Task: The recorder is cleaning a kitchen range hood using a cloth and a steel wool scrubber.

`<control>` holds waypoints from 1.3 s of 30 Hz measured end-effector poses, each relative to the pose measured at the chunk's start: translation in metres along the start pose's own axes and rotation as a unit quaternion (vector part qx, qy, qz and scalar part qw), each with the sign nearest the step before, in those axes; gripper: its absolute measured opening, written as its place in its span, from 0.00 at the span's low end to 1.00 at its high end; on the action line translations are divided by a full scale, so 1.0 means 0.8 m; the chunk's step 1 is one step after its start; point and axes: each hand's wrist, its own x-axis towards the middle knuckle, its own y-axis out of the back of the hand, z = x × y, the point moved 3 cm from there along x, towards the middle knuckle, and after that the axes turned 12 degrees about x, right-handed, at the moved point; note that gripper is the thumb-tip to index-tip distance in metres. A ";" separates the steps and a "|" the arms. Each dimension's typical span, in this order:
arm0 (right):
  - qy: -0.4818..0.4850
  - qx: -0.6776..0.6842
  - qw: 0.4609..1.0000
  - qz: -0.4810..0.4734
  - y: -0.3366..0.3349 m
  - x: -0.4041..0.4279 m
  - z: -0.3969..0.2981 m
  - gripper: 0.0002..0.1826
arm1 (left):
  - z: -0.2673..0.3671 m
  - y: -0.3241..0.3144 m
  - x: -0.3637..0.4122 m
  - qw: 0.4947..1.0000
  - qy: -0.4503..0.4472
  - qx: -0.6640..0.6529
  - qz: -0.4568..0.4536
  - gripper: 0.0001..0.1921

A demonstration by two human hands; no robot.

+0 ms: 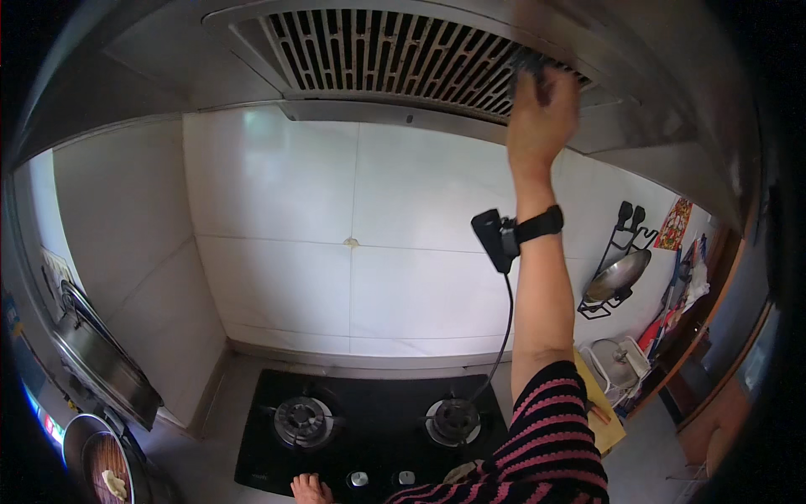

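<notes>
My right hand (544, 110) is raised to the slotted metal grille (378, 57) on the underside of a range hood. Its fingers close around a dark, blurred scrubber (527, 63), which appears to be against the grille's right end. Dark stains mark the slats. A black strap with a boxy device (496, 240) circles my right wrist, and a cable hangs from it. My left hand (312, 489) rests on the front edge of the black glass gas cooktop (371, 409), left of two silver knobs (359, 479). My left palm is out of view.
The hood's metal shell (164, 75) spans overhead. At the right, a wok (617, 276) hangs on a black wall rack, above a yellow board (601, 403) and a white basket (614, 365). Metal lids or trays (107, 365) lean at the left beside a pot (94, 435).
</notes>
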 end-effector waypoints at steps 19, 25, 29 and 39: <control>-0.047 0.007 0.999 -0.016 -0.032 -0.062 0.033 0.07 | -0.012 -0.012 -0.006 0.999 -0.004 0.015 -0.029 0.18; 0.062 0.001 0.998 -0.001 -0.032 -0.014 -0.010 0.05 | -0.008 -0.015 -0.009 0.996 0.017 0.032 -0.078 0.17; -0.046 -0.059 0.992 -0.105 -0.069 -0.094 0.070 0.09 | -0.005 -0.010 -0.009 0.999 -0.010 0.036 -0.014 0.18; -0.031 0.028 0.999 -0.034 -0.053 -0.035 -0.005 0.07 | -0.003 -0.006 -0.002 0.998 0.016 0.037 -0.038 0.17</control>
